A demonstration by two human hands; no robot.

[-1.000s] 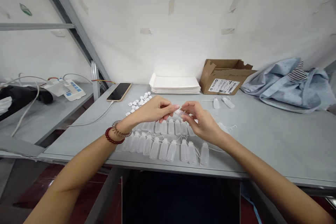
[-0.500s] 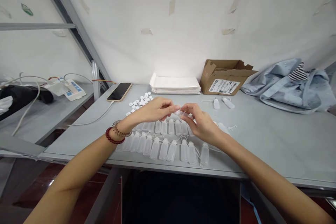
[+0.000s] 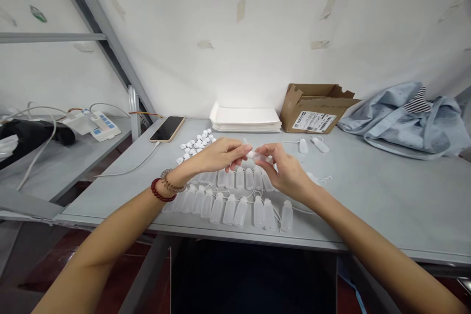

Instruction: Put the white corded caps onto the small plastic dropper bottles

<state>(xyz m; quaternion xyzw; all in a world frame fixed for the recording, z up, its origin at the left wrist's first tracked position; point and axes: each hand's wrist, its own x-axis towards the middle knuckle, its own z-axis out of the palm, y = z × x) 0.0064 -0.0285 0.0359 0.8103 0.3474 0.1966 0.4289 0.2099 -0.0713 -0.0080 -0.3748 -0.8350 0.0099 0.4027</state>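
Observation:
Between my fingers is a small translucent plastic bottle, held above the table and pointing left. My right hand grips its body. At its neck, my left hand pinches a small white cap; whether the cap is threaded on cannot be made out. Below my hands, uncapped bottles with thin white cords lie in two rows along the table's front. Past my left hand is a loose pile of white caps. Two bottles with white tops lie farther back, right of my hands.
A phone on a charging cable lies at the left of the grey table. Against the wall are a stack of white envelopes, an open cardboard box and a light blue cloth. A metal post stands at left.
My left fingers have shifted slightly and turned at the bottle's neck, and the white cap shows more plainly. The right hand still holds the bottle, tilted a little differently.

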